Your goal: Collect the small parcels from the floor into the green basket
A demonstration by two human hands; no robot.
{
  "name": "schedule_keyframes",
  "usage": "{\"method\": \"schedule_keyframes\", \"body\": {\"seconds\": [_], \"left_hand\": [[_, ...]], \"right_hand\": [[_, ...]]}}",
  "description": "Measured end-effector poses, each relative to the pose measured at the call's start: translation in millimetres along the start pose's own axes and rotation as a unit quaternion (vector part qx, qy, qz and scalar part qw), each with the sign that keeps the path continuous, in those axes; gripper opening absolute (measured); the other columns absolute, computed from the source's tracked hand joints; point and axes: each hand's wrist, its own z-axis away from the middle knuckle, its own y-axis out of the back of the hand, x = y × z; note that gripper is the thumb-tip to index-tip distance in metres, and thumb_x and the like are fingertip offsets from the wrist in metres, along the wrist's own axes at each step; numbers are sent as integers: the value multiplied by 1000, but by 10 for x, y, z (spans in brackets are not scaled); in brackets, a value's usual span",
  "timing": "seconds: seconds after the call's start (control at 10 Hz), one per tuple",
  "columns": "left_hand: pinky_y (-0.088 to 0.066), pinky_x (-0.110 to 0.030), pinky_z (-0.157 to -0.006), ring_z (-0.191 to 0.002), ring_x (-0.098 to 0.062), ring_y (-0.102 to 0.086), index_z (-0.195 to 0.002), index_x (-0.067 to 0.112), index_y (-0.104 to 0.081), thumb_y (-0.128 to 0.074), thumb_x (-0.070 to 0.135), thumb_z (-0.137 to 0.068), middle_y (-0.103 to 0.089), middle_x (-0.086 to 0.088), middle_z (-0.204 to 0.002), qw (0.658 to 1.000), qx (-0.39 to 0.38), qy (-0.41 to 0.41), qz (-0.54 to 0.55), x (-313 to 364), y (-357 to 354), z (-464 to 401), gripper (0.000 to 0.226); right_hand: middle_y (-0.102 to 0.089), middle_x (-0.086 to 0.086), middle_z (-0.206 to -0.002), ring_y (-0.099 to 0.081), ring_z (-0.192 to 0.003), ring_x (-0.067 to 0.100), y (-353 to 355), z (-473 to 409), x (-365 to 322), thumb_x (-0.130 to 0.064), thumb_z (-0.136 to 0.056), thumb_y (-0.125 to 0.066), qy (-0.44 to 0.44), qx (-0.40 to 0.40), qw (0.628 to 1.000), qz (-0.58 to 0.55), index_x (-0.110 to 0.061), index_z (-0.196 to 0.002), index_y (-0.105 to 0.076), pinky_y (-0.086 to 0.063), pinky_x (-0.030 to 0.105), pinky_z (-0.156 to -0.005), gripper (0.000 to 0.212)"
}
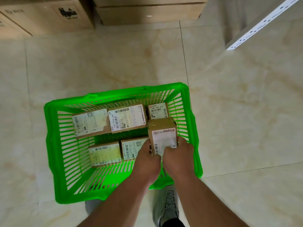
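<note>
A green slatted basket (pixel 54 145) stands on the tiled floor below me. Inside lie several small brown parcels with white labels: one at the back left (pixel 89 124), one at the back middle (pixel 127 117), one at the back right (pixel 158 110), and two at the front (pixel 105 154) (pixel 131 149). A taller parcel (pixel 162 133) is held over the basket's right side. My left hand (pixel 147 161) grips its near left edge and my right hand (pixel 177 158) grips its near right edge.
Large cardboard boxes (pixel 44 15) (pixel 147 12) stand on the floor at the far side. A white perforated shelf rail (pixel 262 25) slants in at the upper right. My grey shoe (pixel 167 205) stands just behind the basket. Bare tiles surround the basket.
</note>
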Motion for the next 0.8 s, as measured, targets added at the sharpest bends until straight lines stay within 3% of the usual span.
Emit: {"method": "schedule_keyframes", "body": {"seconds": [0.1,0.3,0.4,0.5,0.6,0.7,0.8], "left_hand": [[-56,-29,-89,-101,-2,-70,-125,40,-66,-57,5,-89,-76,19,-110,999,-3,-29,19,241,36,45,51],[-55,-28,-89,-109,-8,-67,-134,35,-60,-57,9,-95,-73,11,-123,998,-49,-36,28,531,22,-224,47],[-46,-24,-93,-115,-6,-62,-141,33,-55,-53,6,-96,-68,12,-131,998,-52,-34,14,524,40,-382,53],[-40,-14,-80,-113,-6,-58,-144,29,-53,-48,3,-96,-64,10,-137,998,-51,-34,5,498,56,-454,55],[-40,-14,-82,-116,-7,-58,-144,26,-54,-45,1,-95,-64,8,-138,998,-43,-46,-9,462,52,-423,55],[-42,-11,-79,-106,3,-61,-146,28,-51,-42,3,-96,-61,17,-137,997,-48,-54,-5,469,76,-334,56],[-38,3,-51,-68,26,-56,-147,25,-47,-45,7,-100,-61,27,-112,997,-37,-66,0,524,180,-101,51]], "right_hand": [[-65,6,-120,-61,-113,30,117,-23,-244,-22,-75,-50,37,-7,999,29,-21,-122,-62,-55,43,-93,49],[-64,10,-123,-61,-113,32,175,-308,-534,-21,-74,-50,67,-15,995,71,-14,-125,-60,-55,40,-93,53],[-67,8,-121,-65,-108,28,134,-458,-559,-15,-77,-53,78,-42,994,61,-16,-122,-62,-53,25,-74,46],[-70,4,-117,-62,-86,18,92,-532,-560,-9,-79,-52,97,-80,991,51,-20,-115,-63,-39,18,-54,39],[-69,3,-122,-61,-88,17,76,-563,-491,-8,-81,-50,109,-95,988,60,-21,-120,-61,-35,16,-54,42],[-67,0,-129,-64,-109,20,105,-508,-447,-10,-86,-48,116,-106,986,52,-22,-130,-60,-37,13,-58,47],[-65,-5,-132,-59,-104,12,291,-327,-453,-14,-91,-47,138,-98,985,45,-26,-134,-59,-35,10,-62,46]]}}
